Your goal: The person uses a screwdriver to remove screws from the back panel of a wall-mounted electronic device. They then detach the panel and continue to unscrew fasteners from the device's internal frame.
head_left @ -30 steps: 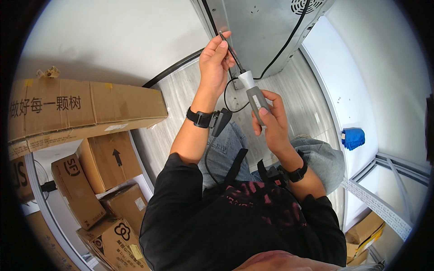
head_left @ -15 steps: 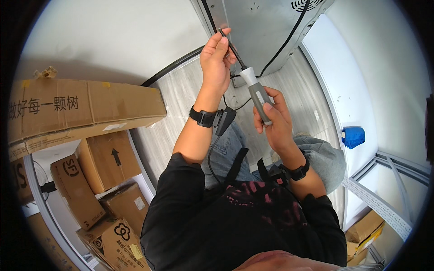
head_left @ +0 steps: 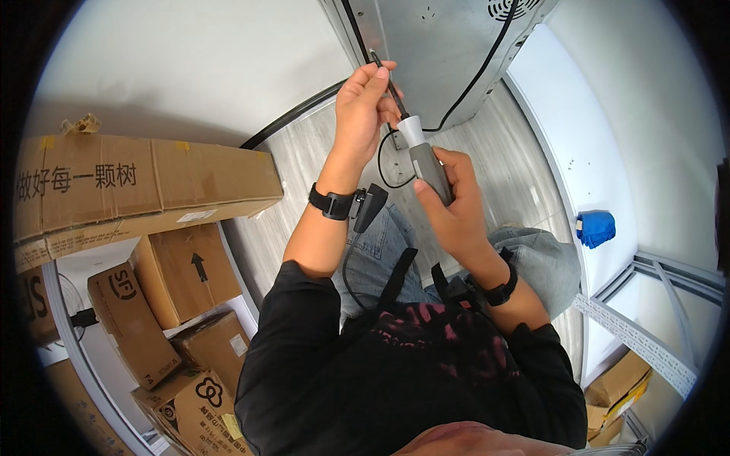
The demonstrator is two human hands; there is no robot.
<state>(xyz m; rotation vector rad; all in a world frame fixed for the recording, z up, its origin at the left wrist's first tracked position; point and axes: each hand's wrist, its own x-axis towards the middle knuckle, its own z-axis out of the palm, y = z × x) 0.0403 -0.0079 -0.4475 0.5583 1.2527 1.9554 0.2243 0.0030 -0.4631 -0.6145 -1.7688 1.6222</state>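
Observation:
A screwdriver (head_left: 411, 132) with a grey handle, a white collar and a long dark shaft is held slantwise between my two hands. My left hand (head_left: 359, 110) pinches the shaft a little behind its tip, which pokes out past the fingers. Around the grey handle, my right hand (head_left: 462, 209) is closed, with the thumb on the near side. The tip is in front of a grey metal cabinet (head_left: 433, 68); whether it touches the metal I cannot tell.
Black cables (head_left: 487, 68) run down the cabinet, and one loops by the floor. At the left, a long cardboard box (head_left: 144, 178) lies above a shelf of several cartons (head_left: 190, 266). A blue bundle (head_left: 595, 229) is at the right, near a metal frame (head_left: 639, 334).
My left fingers have slid back along the shaft, so more of the tip shows. The handle has turned to a steeper angle, and my right hand has shifted its grip on it.

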